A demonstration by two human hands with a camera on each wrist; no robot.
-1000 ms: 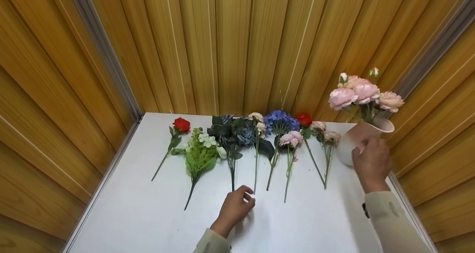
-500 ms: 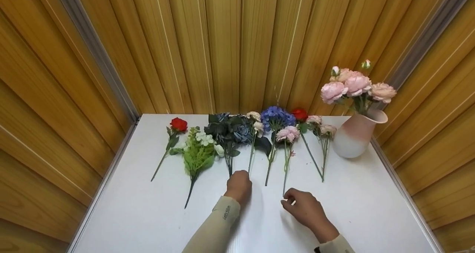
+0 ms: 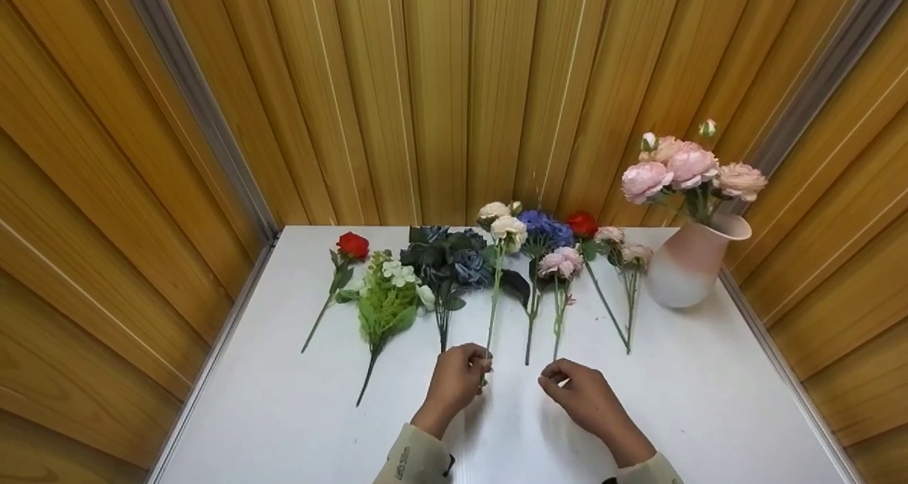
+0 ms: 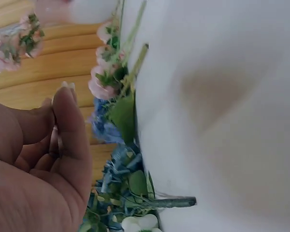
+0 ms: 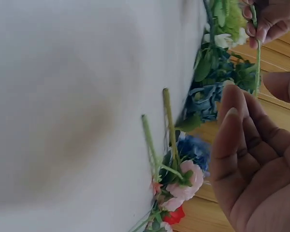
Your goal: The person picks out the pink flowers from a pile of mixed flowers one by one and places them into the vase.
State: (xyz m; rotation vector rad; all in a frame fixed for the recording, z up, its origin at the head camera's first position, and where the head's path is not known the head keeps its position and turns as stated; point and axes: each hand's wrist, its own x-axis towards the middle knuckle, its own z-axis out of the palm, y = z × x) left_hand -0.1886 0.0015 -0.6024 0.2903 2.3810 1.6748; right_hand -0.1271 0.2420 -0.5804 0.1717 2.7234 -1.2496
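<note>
My left hand [image 3: 454,381] pinches the lower stem of a cream flower [image 3: 508,233], whose blooms stand up over the row of flowers. In the right wrist view the left fingers [image 5: 275,21] wrap this green stem [image 5: 258,63]. Loosely bent, my right hand [image 3: 585,399] holds nothing; a gap shows between its thumb and fingers [image 5: 229,130]. It hovers above the white table [image 3: 284,427], near the stem end of a pink flower [image 3: 560,262]. At the right stands a pink and white vase [image 3: 684,267] with pink blooms [image 3: 691,166] in it.
Along the back lie a red rose [image 3: 352,245], a green sprig [image 3: 386,303] with white blossoms, a dark blue bunch [image 3: 454,260], a blue hydrangea [image 3: 545,228], a second red rose [image 3: 582,224] and another pink stem [image 3: 633,257]. Wood-panelled walls [image 3: 425,101] enclose the table.
My right hand has left the vase and come to the middle front. The left hand has reached forward, taken the cream flower and raised it off the table.
</note>
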